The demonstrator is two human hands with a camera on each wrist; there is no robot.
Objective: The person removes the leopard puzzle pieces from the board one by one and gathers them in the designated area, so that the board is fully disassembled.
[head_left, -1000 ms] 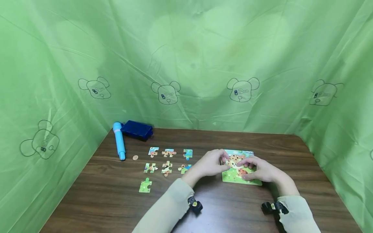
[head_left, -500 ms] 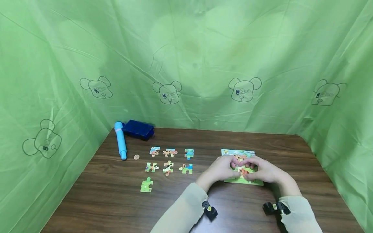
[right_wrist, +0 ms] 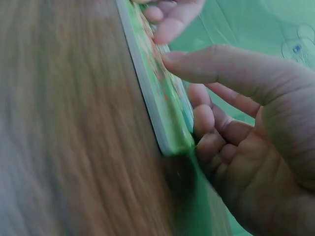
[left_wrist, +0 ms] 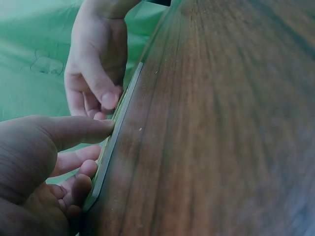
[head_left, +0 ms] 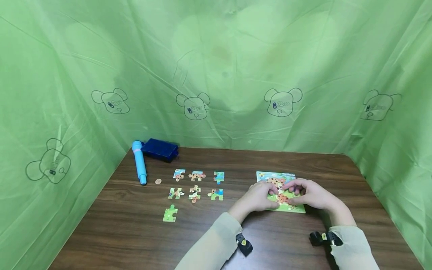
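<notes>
A colourful puzzle board (head_left: pixel 281 179) with an animal picture lies flat on the brown table (head_left: pixel 135 225), right of centre. My left hand (head_left: pixel 270 197) grips its near left part, thumb on the near edge and fingers curled on top. My right hand (head_left: pixel 295 194) holds the near right part the same way. In the left wrist view my left hand (left_wrist: pixel 78 147) has its thumb against the thin board edge (left_wrist: pixel 118 123), with the right hand (left_wrist: pixel 96 64) beyond. In the right wrist view my right hand (right_wrist: pixel 236 113) curls round the board (right_wrist: pixel 157 103).
Several loose puzzle pieces (head_left: pixel 195 193) lie in rows left of the board, with one green piece (head_left: pixel 169 214) nearer me. A light blue pen (head_left: pixel 139 162), a dark blue box (head_left: pixel 159 149) and a small coin (head_left: pixel 158 181) sit at the back left. Green sheeting (head_left: pixel 216 75) surrounds the table.
My left hand has slid from the board's far left corner to its near left edge. My right hand has shifted slightly right, and more of the board's top now shows.
</notes>
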